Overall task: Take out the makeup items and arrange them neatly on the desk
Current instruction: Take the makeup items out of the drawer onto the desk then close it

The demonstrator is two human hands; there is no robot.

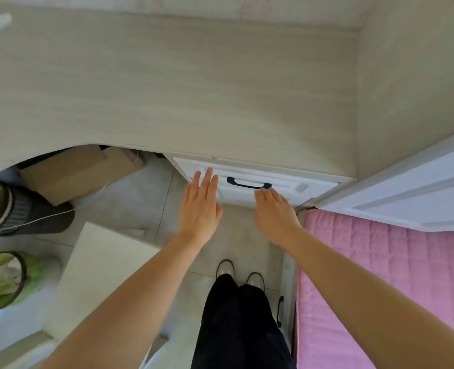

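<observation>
Basically at square one: my left hand [199, 206] has straight, together fingers, my right hand [275, 211] fingertips sit just under the shut drawer's [287, 179] black handle [248, 184], desk [167, 89] has no makeup yet.

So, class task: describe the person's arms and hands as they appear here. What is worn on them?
Both forearms are bare to the frame's edge, with no sleeves in view. The left hand and right hand show no gloves, watch or bracelets. No rings are visible from this angle.

Desk [167, 89] matt pale wood grain; drawer [281, 190] smooth white; handle [247, 184] dark; mattress [380, 275] quilted pink cloth.
</observation>
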